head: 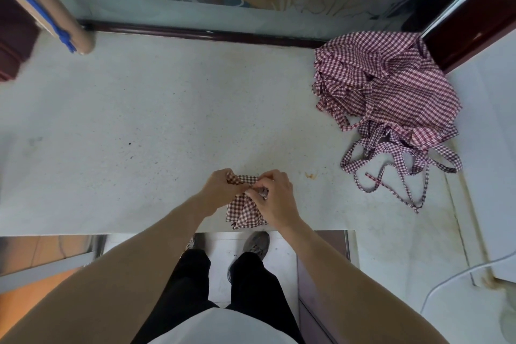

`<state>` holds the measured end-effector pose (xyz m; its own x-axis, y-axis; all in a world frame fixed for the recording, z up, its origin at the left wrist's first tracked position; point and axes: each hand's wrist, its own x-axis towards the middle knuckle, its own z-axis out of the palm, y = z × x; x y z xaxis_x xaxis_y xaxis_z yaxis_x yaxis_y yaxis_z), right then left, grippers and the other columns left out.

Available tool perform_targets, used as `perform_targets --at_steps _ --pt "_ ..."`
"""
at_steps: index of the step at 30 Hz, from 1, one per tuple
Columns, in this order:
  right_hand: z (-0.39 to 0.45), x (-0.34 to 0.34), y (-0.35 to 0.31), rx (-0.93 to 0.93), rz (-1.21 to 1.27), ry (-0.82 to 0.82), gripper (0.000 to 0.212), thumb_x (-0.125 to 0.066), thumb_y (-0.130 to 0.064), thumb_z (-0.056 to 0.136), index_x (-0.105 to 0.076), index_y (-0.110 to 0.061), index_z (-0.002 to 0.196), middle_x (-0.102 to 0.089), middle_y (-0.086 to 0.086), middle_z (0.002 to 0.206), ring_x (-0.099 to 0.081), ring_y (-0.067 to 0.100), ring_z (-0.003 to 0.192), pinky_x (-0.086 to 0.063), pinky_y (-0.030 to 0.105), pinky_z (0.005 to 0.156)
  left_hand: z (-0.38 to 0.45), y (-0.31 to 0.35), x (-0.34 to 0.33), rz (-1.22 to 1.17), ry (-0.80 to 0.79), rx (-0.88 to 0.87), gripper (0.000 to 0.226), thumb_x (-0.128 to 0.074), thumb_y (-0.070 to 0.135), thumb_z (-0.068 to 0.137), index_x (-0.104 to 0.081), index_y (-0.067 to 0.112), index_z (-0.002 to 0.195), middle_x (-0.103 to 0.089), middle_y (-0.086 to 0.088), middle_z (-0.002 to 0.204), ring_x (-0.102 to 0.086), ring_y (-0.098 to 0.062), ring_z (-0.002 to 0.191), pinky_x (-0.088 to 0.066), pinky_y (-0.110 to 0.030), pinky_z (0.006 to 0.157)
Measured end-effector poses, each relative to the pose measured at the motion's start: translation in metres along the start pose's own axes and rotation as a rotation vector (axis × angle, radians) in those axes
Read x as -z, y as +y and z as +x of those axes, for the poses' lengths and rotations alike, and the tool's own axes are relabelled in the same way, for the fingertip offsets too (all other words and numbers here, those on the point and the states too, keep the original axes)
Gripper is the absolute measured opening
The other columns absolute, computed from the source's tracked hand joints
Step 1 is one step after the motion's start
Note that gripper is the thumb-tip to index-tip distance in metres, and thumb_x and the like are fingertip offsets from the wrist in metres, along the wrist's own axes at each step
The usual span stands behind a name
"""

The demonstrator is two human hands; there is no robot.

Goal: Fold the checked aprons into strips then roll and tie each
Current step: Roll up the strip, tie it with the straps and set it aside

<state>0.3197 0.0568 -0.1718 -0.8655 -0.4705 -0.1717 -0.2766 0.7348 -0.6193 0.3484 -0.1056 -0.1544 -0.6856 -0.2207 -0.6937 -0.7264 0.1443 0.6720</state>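
Note:
A small rolled bundle of red-and-white checked apron [243, 211] lies at the near edge of the pale speckled counter [145, 126]. My left hand [219, 186] grips its upper left part, fingers curled into the cloth. My right hand [275, 195] pinches the fabric or a tie at the top of the bundle, right beside the left. The ties themselves are hidden between my fingers. A loose heap of more checked aprons [388, 86] sits at the far right of the counter, its long ties [399, 173] trailing toward me.
A dark red rail [195, 32] and a glass panel bound the counter's far side. A brown roll with a blue strap [55, 17] leans in at the far left. A dark red post [469, 22] stands at the right corner. A white cable [452, 276] runs low right.

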Motion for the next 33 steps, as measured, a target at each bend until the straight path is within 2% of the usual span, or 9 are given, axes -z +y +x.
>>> perform_targets --at_steps 8,14,17,20,22,24,27,30,33 --pt "0.006 0.006 -0.008 -0.028 -0.192 -0.167 0.035 -0.058 -0.050 0.092 -0.066 -0.017 0.094 -0.040 0.002 0.136 -0.028 0.022 0.131 -0.028 0.040 0.108 0.000 0.005 -0.009 -0.050 0.122 -0.006 0.033 -0.076 0.010 0.082 -0.046 0.011 0.068 -0.047 -0.002 0.062 -0.041 -0.009 0.054 -0.032 -0.016 0.044" --pt "0.010 0.015 -0.022 -0.114 -0.273 -0.283 0.033 -0.039 -0.035 0.100 -0.055 -0.010 0.085 -0.041 0.005 0.106 -0.038 0.020 0.105 -0.041 0.038 0.098 0.004 0.010 -0.016 -0.007 0.145 -0.045 0.036 -0.080 0.013 0.076 -0.046 0.013 0.064 -0.052 -0.005 0.065 -0.044 -0.014 0.061 -0.036 -0.025 0.056" --pt "0.013 0.018 -0.021 -0.140 -0.202 -0.278 0.031 -0.041 -0.030 0.102 -0.055 -0.008 0.084 -0.039 0.004 0.105 -0.042 0.017 0.099 -0.046 0.032 0.090 0.007 0.008 -0.021 0.006 0.241 -0.033 0.035 -0.082 0.015 0.073 -0.049 0.014 0.062 -0.057 -0.006 0.070 -0.049 -0.016 0.066 -0.037 -0.025 0.055" --pt "0.016 0.016 -0.012 -0.254 -0.018 -0.192 0.033 -0.049 -0.031 0.101 -0.062 -0.002 0.092 -0.050 0.010 0.108 -0.055 0.018 0.087 -0.050 0.027 0.077 0.010 0.008 -0.026 0.046 0.371 0.046 0.027 -0.085 0.025 0.071 -0.060 0.018 0.064 -0.061 -0.008 0.093 -0.053 -0.022 0.092 -0.048 -0.031 0.070" --pt "0.015 0.014 -0.007 -0.340 0.088 -0.135 0.030 -0.055 -0.029 0.098 -0.063 -0.002 0.089 -0.053 0.007 0.096 -0.055 0.012 0.074 -0.044 0.014 0.061 0.007 0.007 -0.033 0.011 0.415 0.140 0.031 -0.085 0.030 0.069 -0.057 0.021 0.060 -0.063 -0.011 0.095 -0.057 -0.027 0.096 -0.055 -0.039 0.079" --pt "0.013 0.012 -0.003 -0.363 0.151 -0.096 0.035 -0.060 -0.024 0.096 -0.058 -0.005 0.067 -0.051 0.001 0.073 -0.047 0.006 0.056 -0.034 0.010 0.050 -0.001 0.008 -0.040 -0.127 0.406 0.231 0.035 -0.083 0.027 0.072 -0.053 0.017 0.060 -0.066 -0.009 0.082 -0.064 -0.026 0.082 -0.057 -0.037 0.069" --pt "0.009 0.010 -0.002 -0.354 0.216 -0.154 0.037 -0.063 -0.024 0.094 -0.066 -0.002 0.065 -0.053 -0.007 0.086 -0.055 0.008 0.073 -0.042 0.017 0.065 -0.010 0.004 -0.047 -0.282 0.419 0.290 0.033 -0.080 0.021 0.077 -0.050 0.013 0.064 -0.060 -0.003 0.066 -0.058 -0.019 0.063 -0.047 -0.028 0.050" --pt "0.006 0.009 -0.001 -0.322 0.281 -0.250 0.024 -0.065 -0.024 0.092 -0.070 -0.008 0.076 -0.056 -0.005 0.121 -0.058 0.013 0.108 -0.049 0.033 0.097 -0.012 -0.004 -0.050 -0.382 0.436 0.280 0.032 -0.079 0.013 0.076 -0.050 0.012 0.065 -0.062 -0.002 0.069 -0.065 -0.026 0.071 -0.057 -0.045 0.065" --pt "0.002 0.011 0.004 -0.255 0.263 -0.267 0.021 -0.066 -0.025 0.092 -0.061 -0.016 0.074 -0.052 0.002 0.129 -0.059 0.021 0.111 -0.051 0.041 0.099 -0.012 -0.011 -0.051 -0.489 0.388 0.246 0.034 -0.076 0.002 0.076 -0.046 0.011 0.066 -0.068 0.008 0.083 -0.069 -0.027 0.084 -0.058 -0.051 0.074"
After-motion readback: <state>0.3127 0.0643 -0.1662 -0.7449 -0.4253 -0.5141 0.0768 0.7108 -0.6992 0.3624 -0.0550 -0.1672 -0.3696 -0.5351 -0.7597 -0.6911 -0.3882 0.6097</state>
